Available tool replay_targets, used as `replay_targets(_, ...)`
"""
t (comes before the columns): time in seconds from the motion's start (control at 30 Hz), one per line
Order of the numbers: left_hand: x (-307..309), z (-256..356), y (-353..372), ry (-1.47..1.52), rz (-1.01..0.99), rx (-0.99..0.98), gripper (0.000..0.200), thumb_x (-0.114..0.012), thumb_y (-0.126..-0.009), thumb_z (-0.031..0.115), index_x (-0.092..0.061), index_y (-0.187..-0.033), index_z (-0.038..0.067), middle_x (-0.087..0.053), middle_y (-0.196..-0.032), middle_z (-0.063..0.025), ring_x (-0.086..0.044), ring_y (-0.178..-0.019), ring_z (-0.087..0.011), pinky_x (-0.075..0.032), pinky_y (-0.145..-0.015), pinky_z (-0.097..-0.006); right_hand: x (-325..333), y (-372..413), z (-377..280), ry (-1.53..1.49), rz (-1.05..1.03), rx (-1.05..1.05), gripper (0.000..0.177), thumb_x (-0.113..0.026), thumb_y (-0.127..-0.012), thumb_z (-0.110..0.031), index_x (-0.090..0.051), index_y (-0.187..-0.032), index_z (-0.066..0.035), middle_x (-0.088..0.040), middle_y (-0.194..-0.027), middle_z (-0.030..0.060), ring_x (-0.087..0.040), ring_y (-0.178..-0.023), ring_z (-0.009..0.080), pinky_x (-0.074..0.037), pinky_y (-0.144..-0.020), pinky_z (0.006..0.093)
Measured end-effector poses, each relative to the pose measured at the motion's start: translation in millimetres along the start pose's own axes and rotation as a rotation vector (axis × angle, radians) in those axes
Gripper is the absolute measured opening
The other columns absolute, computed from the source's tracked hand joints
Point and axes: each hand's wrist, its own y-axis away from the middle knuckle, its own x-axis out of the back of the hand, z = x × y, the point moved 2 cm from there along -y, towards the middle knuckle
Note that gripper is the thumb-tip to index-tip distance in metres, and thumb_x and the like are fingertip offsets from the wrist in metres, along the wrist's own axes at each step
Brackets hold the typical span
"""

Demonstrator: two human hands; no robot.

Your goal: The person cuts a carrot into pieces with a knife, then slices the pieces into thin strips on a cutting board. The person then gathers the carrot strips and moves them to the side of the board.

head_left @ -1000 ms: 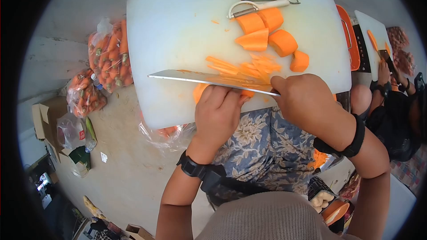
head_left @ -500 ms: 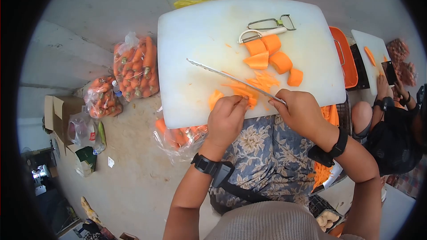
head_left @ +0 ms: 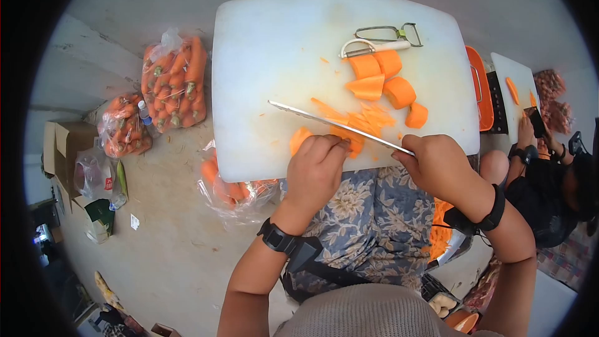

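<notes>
My right hand (head_left: 437,161) is closed round the handle end of a long knife (head_left: 331,121), whose blade slants across the white cutting board (head_left: 256,43) to the upper left. The fingers of my left hand (head_left: 317,165) are bent and press on a carrot piece (head_left: 300,140) near the board's front edge, just below the blade. Thin carrot strips (head_left: 372,116) lie in a loose pile beyond the blade. Behind them sit several thick peeled carrot chunks (head_left: 399,92). At the chunks' far side rest a white-handled peeler (head_left: 392,45) and a metal-framed peeler (head_left: 377,29).
Bags of whole carrots (head_left: 176,84) stand on the floor to the left, near an open cardboard box (head_left: 62,143). An orange bin (head_left: 485,103) adjoins the board's right side. Farther right, a person (head_left: 543,181) works at another white board (head_left: 515,65).
The knife has come nearer my body over the board, and its blade lies at a shallower slant. My right hand has shifted slightly right. The whole view has moved a little.
</notes>
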Motion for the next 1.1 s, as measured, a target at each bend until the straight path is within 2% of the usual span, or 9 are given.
replay_targets(0.13,0,0,-3,0.038,-0.021,0.03,0.016,-0.076,-0.074,0.002,-0.071,-0.089,0.003,-0.066,-0.091,-0.0086,-0.063,-0.082,-0.0275,-0.053,-0.07,-0.0367,15,-15,2,-0.077,-0.065,-0.017,0.023,-0.067,-0.089,-0.024,-0.065,-0.082,-0.003,-0.062,-0.064,0.0185,-0.064,-0.064,0.0375,-0.051,-0.061,0.0461)
replay_targets(0.23,0,0,-3,0.051,-0.033,0.035,0.016,-0.076,-0.074,0.002,-0.071,-0.09,0.003,-0.066,-0.09,-0.0082,-0.063,-0.082,-0.0272,-0.053,-0.07,-0.0366,13,-28,-4,-0.159,-0.16,-0.063,0.021,-0.067,-0.089,-0.024,-0.067,-0.086,-0.003,-0.063,-0.066,0.0191,-0.064,-0.065,0.0385,-0.051,-0.064,0.047)
replay_targets(0.3,0,0,-4,0.05,-0.032,0.033,0.016,-0.075,-0.075,0.001,-0.071,-0.09,0.003,-0.065,-0.091,-0.008,-0.064,-0.083,-0.0269,-0.053,-0.07,-0.0363,3,-33,-14,-0.113,-0.041,-0.034,0.022,-0.067,-0.089,-0.024,-0.067,-0.085,-0.002,-0.063,-0.067,0.0193,-0.064,-0.066,0.0392,-0.051,-0.063,0.0474)
replay_targets(0.43,1,1,-2,0.053,-0.037,0.039,0.016,-0.075,-0.075,0.001,-0.071,-0.091,0.002,-0.065,-0.092,-0.0081,-0.064,-0.084,-0.0271,-0.053,-0.071,-0.0362,-1,-35,-23,-0.095,-0.015,-0.029,0.023,-0.067,-0.089,-0.024,-0.066,-0.085,-0.001,-0.063,-0.067,0.0193,-0.064,-0.066,0.0396,-0.051,-0.062,0.0472)
replay_targets(0.53,1,0,-1,0.053,-0.003,0.026,0.016,-0.074,-0.076,0.001,-0.071,-0.092,0.002,-0.065,-0.092,-0.0088,-0.064,-0.084,-0.0275,-0.052,-0.071,-0.0366,-12,-34,-17,-0.212,0.069,-0.036,0.026,-0.067,-0.09,-0.025,-0.065,-0.085,0.0,-0.063,-0.066,0.0198,-0.064,-0.064,0.039,-0.05,-0.059,0.0458)
replay_targets(0.6,1,0,0,0.053,-0.003,0.026,0.017,-0.074,-0.077,0.002,-0.071,-0.093,0.001,-0.065,-0.092,-0.0097,-0.064,-0.084,-0.028,-0.052,-0.071,-0.0372,-23,-28,-7,-0.414,0.157,-0.083,0.028,-0.068,-0.091,-0.027,-0.064,-0.083,0.0,-0.061,-0.064,0.0205,-0.063,-0.061,0.0388,-0.048,-0.056,0.0442)
replay_targets(0.7,1,-2,1,0.036,0.013,0.023,0.018,-0.073,-0.078,0.003,-0.071,-0.095,0.001,-0.065,-0.093,-0.0102,-0.063,-0.084,-0.0283,-0.052,-0.072,-0.0375,-26,-19,-1,-0.465,0.233,-0.101,0.031,-0.068,-0.092,-0.028,-0.063,-0.08,0.0,-0.059,-0.062,0.0204,-0.061,-0.059,0.0391,-0.046,-0.053,0.0432)
replay_targets(0.93,-4,-5,3,0.021,0.025,0.009,0.019,-0.073,-0.078,0.003,-0.07,-0.096,0.001,-0.065,-0.093,-0.0098,-0.063,-0.084,-0.0282,-0.052,-0.072,-0.0372,3,-3,-5,-0.208,0.191,0.014,0.029,-0.067,-0.092,-0.028,-0.063,-0.079,-0.002,-0.059,-0.062,0.0192,-0.061,-0.058,0.0386,-0.047,-0.054,0.0452)
replay_targets(1.1,-4,-6,3,0.017,0.022,0.002,0.017,-0.072,-0.077,0.003,-0.07,-0.094,0.003,-0.065,-0.093,-0.0081,-0.062,-0.083,-0.0267,-0.053,-0.072,-0.0363,2,-7,-2,-0.006,0.051,0.056,0.025,-0.067,-0.091,-0.026,-0.065,-0.082,-0.003,-0.061,-0.062,0.0183,-0.061,-0.059,0.0389,-0.049,-0.056,0.0466)
